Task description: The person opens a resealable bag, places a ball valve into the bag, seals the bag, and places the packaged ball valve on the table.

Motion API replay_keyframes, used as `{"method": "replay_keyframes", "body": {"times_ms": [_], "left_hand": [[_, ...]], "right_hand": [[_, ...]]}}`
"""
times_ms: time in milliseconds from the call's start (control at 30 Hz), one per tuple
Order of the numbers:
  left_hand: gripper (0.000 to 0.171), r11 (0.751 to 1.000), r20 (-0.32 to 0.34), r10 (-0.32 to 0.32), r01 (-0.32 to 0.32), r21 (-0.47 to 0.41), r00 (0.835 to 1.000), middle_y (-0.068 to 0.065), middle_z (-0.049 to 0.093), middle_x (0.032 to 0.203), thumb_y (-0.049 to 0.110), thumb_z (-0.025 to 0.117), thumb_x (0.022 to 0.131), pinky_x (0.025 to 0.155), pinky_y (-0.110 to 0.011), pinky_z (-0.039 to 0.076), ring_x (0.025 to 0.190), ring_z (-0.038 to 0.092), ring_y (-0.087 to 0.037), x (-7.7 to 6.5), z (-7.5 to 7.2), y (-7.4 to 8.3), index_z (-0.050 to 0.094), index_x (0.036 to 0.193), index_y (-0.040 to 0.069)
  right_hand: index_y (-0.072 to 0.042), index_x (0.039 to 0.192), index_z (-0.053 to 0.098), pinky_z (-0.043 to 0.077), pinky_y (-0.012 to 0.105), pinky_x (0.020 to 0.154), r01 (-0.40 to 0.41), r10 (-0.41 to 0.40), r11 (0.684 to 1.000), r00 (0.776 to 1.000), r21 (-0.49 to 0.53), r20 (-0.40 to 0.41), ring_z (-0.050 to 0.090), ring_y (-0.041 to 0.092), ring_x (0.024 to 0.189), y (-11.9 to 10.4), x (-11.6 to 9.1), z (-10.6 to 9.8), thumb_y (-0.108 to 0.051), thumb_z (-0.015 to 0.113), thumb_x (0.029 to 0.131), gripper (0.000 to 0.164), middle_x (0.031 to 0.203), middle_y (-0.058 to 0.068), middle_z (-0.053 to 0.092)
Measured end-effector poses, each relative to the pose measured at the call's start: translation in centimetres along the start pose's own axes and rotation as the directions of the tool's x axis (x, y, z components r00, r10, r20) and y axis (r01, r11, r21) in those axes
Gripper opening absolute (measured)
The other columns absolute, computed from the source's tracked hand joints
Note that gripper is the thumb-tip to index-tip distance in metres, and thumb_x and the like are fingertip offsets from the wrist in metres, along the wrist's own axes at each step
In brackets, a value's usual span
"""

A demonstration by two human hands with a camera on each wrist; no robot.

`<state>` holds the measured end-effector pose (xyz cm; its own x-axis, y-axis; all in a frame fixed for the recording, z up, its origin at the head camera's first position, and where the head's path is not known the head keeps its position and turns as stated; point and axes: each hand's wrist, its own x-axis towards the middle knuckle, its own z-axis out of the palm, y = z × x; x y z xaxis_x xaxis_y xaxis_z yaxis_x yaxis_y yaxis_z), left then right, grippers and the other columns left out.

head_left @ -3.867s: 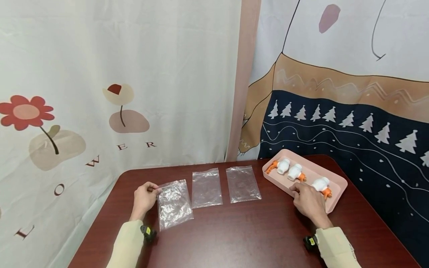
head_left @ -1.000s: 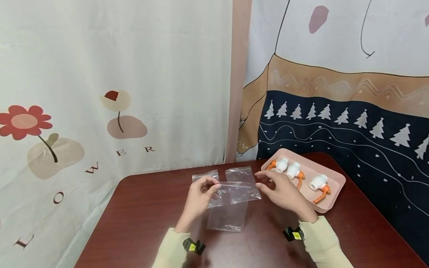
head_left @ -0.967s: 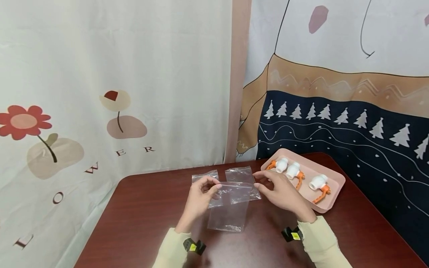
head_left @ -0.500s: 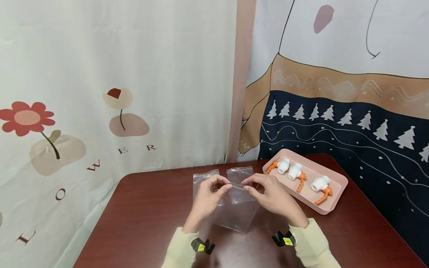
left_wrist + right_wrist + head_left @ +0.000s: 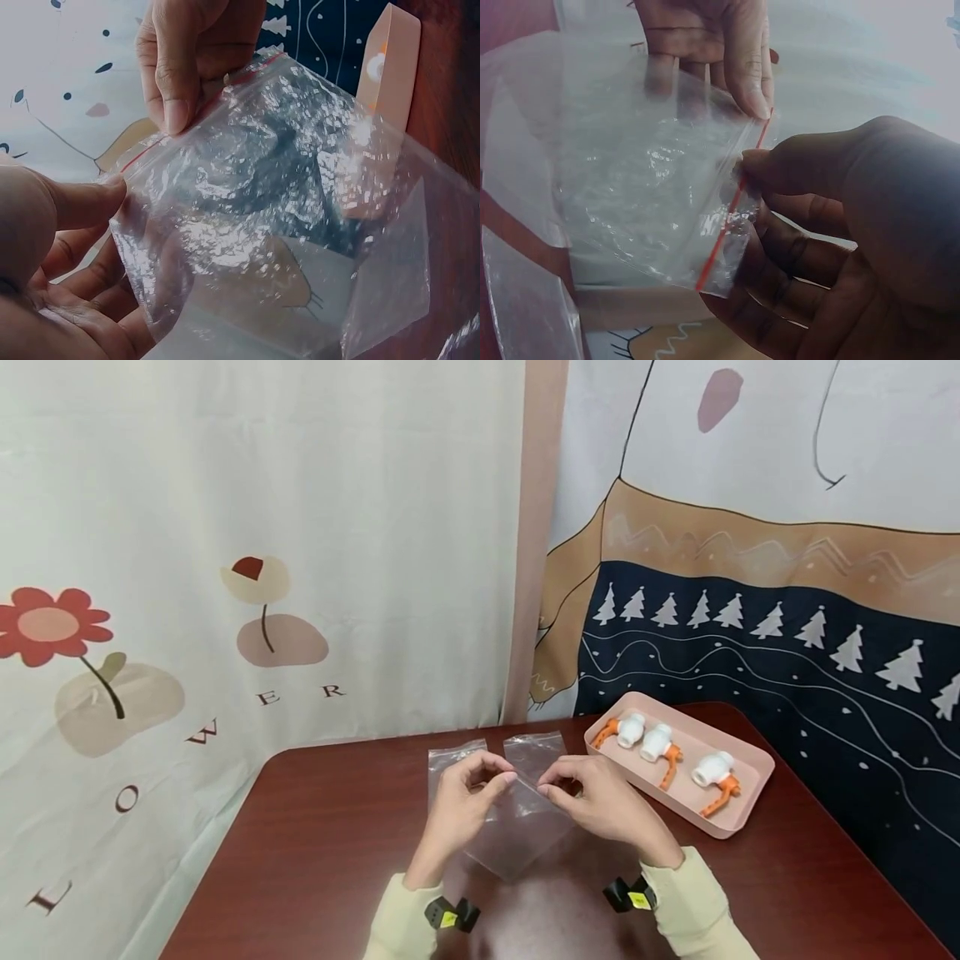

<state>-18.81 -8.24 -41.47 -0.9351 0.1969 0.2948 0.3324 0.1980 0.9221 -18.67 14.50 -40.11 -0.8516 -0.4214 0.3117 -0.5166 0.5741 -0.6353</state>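
Note:
A clear zip bag (image 5: pixel 225 187) with a red line along its top edge hangs between both hands, over the table. My left hand (image 5: pixel 463 797) pinches one end of that edge between thumb and fingers; in the left wrist view the left thumb (image 5: pixel 90 202) lies on it. My right hand (image 5: pixel 603 797) pinches the same edge farther along, and the right thumb (image 5: pixel 795 161) presses by the red line in the right wrist view. Two more clear zip bags lie flat behind: a left bag (image 5: pixel 442 760), partly covered by the left hand, and a right bag (image 5: pixel 532 747).
A pink tray (image 5: pixel 738 822) stands at the table's right, holding three white valves with orange handles, such as the nearest valve (image 5: pixel 712 768). The brown table (image 5: pixel 315 827) meets printed curtains (image 5: pixel 375 610) at the back.
The left hand picked up the leftmost bag and brought it to the middle. The right hand left the tray and took hold of the bag's top edge; the bag now hangs tilted.

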Motion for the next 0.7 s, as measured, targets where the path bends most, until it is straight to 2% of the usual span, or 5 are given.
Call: {"method": "replay_keyframes", "body": {"times_ms": [167,367,500,600,700], "left_hand": [[0.006,1.0,-0.014,0.0,0.0,0.005,1.0,-0.007,0.072,0.09,0.018,0.075,0.095,0.068,-0.032,0.062,0.077,0.071,-0.025,-0.2,-0.2,0.2,0.074,0.1,0.015],[0.005,0.989,-0.118,0.079,-0.062,0.134,0.99,0.002,0.073,0.089,0.022,0.077,0.093,0.069,-0.025,0.06,0.077,0.068,-0.012,-0.4,-0.6,0.7,0.074,0.097,0.02],[0.005,0.981,-0.151,0.126,-0.1,0.168,0.981,0.004,0.072,0.089,0.022,0.078,0.093,0.069,-0.025,0.06,0.077,0.068,-0.012,-0.6,-0.6,1.2,0.074,0.095,0.021],[0.005,0.985,-0.127,0.097,-0.077,0.156,0.987,0.003,0.072,0.086,0.024,0.078,0.093,0.069,-0.025,0.059,0.077,0.067,-0.011,-0.7,-0.3,1.4,0.074,0.092,0.021],[0.01,0.989,-0.07,0.023,-0.012,0.15,0.997,0.0,0.071,0.081,0.028,0.076,0.095,0.067,-0.023,0.057,0.074,0.066,-0.01,-0.9,0.3,1.4,0.073,0.089,0.02]], "right_hand": [[-0.017,0.095,0.078,0.051,0.02,0.067,-0.017,0.017,1.0,1.0,0.021,0.004,0.055,0.004,0.073,0.0,-0.2,-0.2,-0.016,0.075,0.093,0.003,0.079,-0.013,0.065],[-0.014,0.093,0.078,0.05,0.02,0.064,-0.05,0.05,0.997,0.999,0.064,0.007,0.054,0.006,0.071,0.0,-0.3,-0.5,-0.018,0.075,0.094,0.004,0.076,-0.011,0.064],[-0.016,0.09,0.078,0.049,0.02,0.062,-0.08,0.081,0.993,0.997,0.083,-0.005,0.054,0.008,0.069,-0.1,-0.1,-0.4,-0.021,0.077,0.092,0.006,0.072,-0.011,0.062],[-0.017,0.088,0.079,0.049,0.021,0.061,-0.106,0.108,0.988,0.994,0.109,-0.012,0.054,0.01,0.068,-0.2,-0.1,-0.3,-0.022,0.079,0.091,0.006,0.071,-0.01,0.062],[-0.018,0.086,0.078,0.048,0.021,0.059,-0.128,0.131,0.983,0.991,0.13,-0.019,0.054,0.01,0.067,-0.2,-0.1,-0.2,-0.022,0.079,0.091,0.006,0.071,-0.01,0.063]]}}
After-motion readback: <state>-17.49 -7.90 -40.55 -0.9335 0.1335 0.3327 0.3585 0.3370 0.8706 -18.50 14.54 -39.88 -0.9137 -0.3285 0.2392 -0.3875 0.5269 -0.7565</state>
